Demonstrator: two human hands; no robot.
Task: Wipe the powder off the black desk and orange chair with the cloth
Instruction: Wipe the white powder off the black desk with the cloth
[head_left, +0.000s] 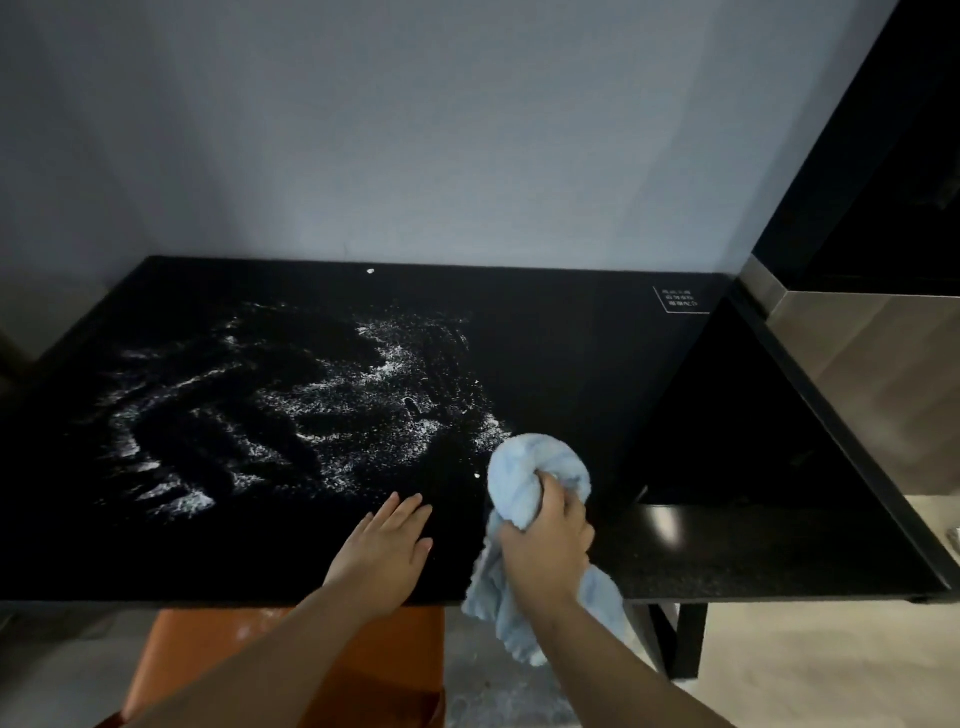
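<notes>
Head view shows our right hand (545, 540) grasping the bunched blue cloth (535, 467) at the near right edge of the powder (291, 410). Our left hand (387, 545) rests flat and released on the black counter (571, 353). We should press evenly and sweep left in overlapping strokes, gathering powder, not pushing it onto the orange chair (208, 654) below.

From the cloth (537, 467) you have flat open black desk (571, 353) leftward over the powder (311, 405) and back to the wall (415, 156). Your left hand (387, 551) lies flat just left of it, near the front edge. The cabinet (872, 182) closes the right; the orange chair (208, 654) sits below the front edge.
</notes>
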